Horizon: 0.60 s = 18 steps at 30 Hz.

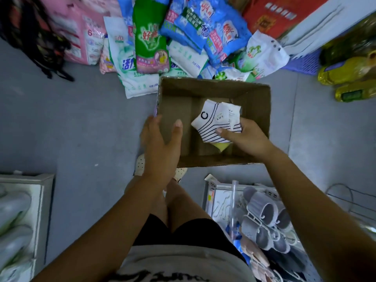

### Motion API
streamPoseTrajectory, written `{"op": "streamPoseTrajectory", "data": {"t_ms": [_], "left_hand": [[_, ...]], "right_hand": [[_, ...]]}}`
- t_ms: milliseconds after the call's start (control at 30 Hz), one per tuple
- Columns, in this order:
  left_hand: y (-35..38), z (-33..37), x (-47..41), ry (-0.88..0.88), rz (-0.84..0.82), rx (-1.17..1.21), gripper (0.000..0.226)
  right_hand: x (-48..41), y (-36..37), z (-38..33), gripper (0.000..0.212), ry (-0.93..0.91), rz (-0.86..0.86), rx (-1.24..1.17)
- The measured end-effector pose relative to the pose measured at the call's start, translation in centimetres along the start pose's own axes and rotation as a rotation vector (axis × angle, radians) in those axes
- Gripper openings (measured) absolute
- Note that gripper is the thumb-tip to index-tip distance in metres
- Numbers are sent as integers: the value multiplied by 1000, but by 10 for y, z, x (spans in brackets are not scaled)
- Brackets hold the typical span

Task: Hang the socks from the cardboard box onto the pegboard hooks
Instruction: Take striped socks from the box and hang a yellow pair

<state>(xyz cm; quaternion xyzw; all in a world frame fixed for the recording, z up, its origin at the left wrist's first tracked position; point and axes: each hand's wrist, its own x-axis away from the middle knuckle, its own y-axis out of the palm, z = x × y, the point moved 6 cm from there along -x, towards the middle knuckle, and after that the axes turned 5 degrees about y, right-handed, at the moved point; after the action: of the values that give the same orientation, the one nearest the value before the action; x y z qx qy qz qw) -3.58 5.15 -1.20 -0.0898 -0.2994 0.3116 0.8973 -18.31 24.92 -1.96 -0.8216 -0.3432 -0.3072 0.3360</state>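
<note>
Two bare forearms reach down from a grey printed shirt and black shorts toward an open cardboard box [213,119] on the smooth grey floor [71,129]. Beside the right arm, nearer the body, grey slippers [264,222] hang in a bunch on a white rack. The left hand [160,145] rests over the box's near left corner, fingers spread and loose, gripping nothing. The right hand [246,137] is inside the box, thumb and fingers pinched on a bundle of white socks [217,121]: soft knit, thin black stripes, a black letter C, small paper labels. How many socks make the bundle cannot be told. A yellow scrap [221,146] shows beneath them against the plain brown corrugated walls. Beyond the box, glossy plastic detergent bags [183,35] in green, blue and white lie heaped, with yellow oil bottles [350,78] at far right.
</note>
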Motion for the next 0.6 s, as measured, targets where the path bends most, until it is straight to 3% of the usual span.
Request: {"op": "streamPoseTrajectory", "data": {"t_ms": [67,167,300,433,600], "left_hand": [[-4,32,2,-34,-112,78,42],[-1,88,7,-74,-456,318,40],[0,149,38,106,-841,241,43],[-7,157,58,241,-974,34,28],[-20,145,74,201,-1013,-8,32]], "right_hand": [[45,-7,-34,36,-104,-6,-55],[102,-7,-64,33,-174,-22,-121],[157,9,-72,35,-194,46,-152],[195,39,-68,40,-189,187,-226],[236,76,-60,35,-149,394,-447]]}}
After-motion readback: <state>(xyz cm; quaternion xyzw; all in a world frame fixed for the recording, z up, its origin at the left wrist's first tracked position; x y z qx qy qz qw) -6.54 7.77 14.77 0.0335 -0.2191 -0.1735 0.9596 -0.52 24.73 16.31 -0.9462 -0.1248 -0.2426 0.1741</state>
